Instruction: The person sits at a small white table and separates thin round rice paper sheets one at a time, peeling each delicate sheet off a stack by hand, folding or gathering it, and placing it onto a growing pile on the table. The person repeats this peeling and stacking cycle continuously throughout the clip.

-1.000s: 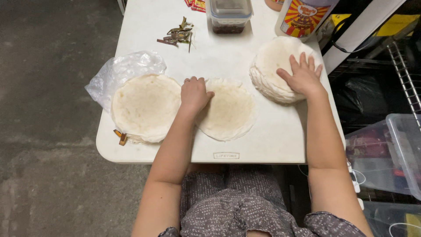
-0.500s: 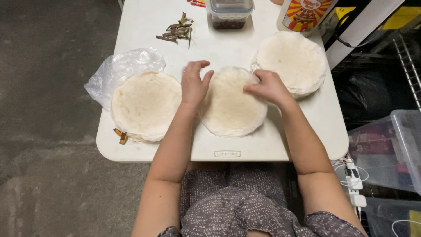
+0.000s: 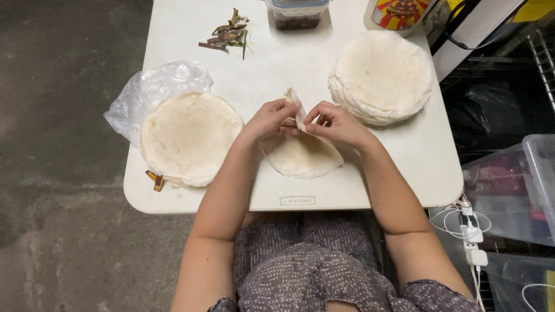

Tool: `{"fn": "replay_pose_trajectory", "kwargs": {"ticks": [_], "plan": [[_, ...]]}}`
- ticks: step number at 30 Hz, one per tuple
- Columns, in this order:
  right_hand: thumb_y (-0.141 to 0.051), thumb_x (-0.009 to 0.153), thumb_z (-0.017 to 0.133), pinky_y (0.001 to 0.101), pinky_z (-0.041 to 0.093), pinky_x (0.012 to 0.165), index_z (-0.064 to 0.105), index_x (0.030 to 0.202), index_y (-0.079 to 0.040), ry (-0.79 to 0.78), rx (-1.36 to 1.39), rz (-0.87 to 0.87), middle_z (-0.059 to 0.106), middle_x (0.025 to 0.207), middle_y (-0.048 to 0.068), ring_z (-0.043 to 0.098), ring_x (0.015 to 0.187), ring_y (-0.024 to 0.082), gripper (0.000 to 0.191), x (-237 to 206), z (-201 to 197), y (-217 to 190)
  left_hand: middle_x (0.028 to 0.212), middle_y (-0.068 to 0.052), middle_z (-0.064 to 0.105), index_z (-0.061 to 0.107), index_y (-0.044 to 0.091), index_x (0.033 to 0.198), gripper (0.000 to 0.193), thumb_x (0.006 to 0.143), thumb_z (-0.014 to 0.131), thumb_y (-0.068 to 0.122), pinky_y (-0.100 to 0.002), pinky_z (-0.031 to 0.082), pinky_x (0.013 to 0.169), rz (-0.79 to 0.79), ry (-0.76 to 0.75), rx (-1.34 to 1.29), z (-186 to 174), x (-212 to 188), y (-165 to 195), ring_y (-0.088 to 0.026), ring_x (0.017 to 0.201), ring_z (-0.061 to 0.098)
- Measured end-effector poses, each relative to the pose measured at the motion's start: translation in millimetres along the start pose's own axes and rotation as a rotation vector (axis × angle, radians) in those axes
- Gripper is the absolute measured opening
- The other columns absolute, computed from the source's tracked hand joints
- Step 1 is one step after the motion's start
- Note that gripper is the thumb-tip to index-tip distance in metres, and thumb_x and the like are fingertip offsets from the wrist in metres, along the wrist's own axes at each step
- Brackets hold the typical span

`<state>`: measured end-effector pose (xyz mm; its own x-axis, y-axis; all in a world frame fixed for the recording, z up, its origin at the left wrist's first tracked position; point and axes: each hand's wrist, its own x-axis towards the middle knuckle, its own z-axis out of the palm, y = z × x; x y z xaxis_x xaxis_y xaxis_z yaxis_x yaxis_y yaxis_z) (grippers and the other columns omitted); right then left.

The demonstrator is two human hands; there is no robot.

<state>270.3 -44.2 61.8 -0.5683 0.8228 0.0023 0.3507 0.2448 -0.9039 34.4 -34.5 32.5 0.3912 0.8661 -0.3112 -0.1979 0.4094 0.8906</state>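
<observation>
A single round flatbread (image 3: 302,155) lies on the white table (image 3: 272,63) in front of me, its far edge lifted and folded upward. My left hand (image 3: 267,119) and my right hand (image 3: 335,123) both pinch that raised edge, fingers close together above the middle of the table. A stack of flatbreads (image 3: 188,137) sits to the left on a clear plastic bag (image 3: 151,86). Another thick stack of flatbreads (image 3: 380,75) rests at the right.
A small pile of brown and green strips (image 3: 226,34) lies at the far left of the table. A lidded plastic container (image 3: 297,13) and a colourful tub (image 3: 400,13) stand at the far edge. Clear storage bins (image 3: 517,185) and cables (image 3: 471,231) are at the right.
My right hand left the right stack and came to the middle flatbread. Both hands went from lying flat on it to pinching and lifting its far edge.
</observation>
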Motion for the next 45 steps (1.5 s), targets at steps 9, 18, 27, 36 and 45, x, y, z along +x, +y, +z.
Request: {"fn": "replay_pose_trajectory", "kwargs": {"ticks": [9, 18, 27, 36, 45], "plan": [[-0.026, 0.077, 0.088, 0.025, 0.059, 0.077, 0.066, 0.097, -0.009, -0.018, 0.065, -0.052, 0.061, 0.113, 0.002, 0.067, 0.094, 0.009, 0.034, -5, 0, -16, 0.099, -0.011, 0.068, 0.063, -0.003, 0.103, 0.035, 0.083, 0.084, 0.017, -0.032, 0.065, 0.082, 0.098, -0.155, 0.247, -4, -17, 2, -0.018, 0.089, 0.074], [-0.027, 0.083, 0.087, 0.0257, 0.06, 0.072, 0.065, 0.088, -0.005, 0.103, -0.185, -0.078, 0.061, 0.098, 0.004, 0.063, 0.087, 0.01, 0.031, -9, 7, -18, 0.096, -0.01, 0.074, 0.066, -0.001, 0.102, 0.029, 0.098, 0.063, 0.027, -0.031, 0.065, 0.082, -0.023, -0.187, -0.014, 1, -10, -1, -0.02, 0.09, 0.076], [-0.022, 0.097, 0.071, 0.025, 0.052, 0.073, 0.068, 0.101, -0.008, -0.02, 0.273, 0.069, 0.066, 0.093, -0.003, 0.06, 0.085, 0.006, 0.016, -3, -1, 0, 0.093, -0.011, 0.073, 0.063, 0.0, 0.099, 0.026, 0.095, 0.075, 0.022, -0.03, 0.06, 0.073, 0.086, -0.194, 0.089, 2, -12, -1, -0.018, 0.08, 0.072], [-0.025, 0.1, 0.07, 0.0247, 0.047, 0.067, 0.068, 0.096, -0.006, -0.055, 0.42, 0.165, 0.062, 0.085, -0.004, 0.055, 0.077, 0.006, 0.02, -2, 0, 10, 0.091, -0.009, 0.072, 0.062, 0.001, 0.096, 0.027, 0.091, 0.076, 0.023, -0.026, 0.062, 0.07, 0.064, -0.149, 0.094, 6, -11, -1, -0.017, 0.08, 0.075], [-0.02, 0.098, 0.066, 0.0265, 0.054, 0.078, 0.066, 0.095, -0.008, 0.093, 0.577, 0.155, 0.065, 0.091, -0.003, 0.06, 0.083, 0.006, 0.013, 7, 4, 27, 0.099, -0.012, 0.072, 0.065, -0.004, 0.106, 0.017, 0.094, 0.06, 0.008, -0.032, 0.062, 0.078, 0.105, -0.06, -0.085, -2, 3, -9, -0.02, 0.084, 0.074]]}}
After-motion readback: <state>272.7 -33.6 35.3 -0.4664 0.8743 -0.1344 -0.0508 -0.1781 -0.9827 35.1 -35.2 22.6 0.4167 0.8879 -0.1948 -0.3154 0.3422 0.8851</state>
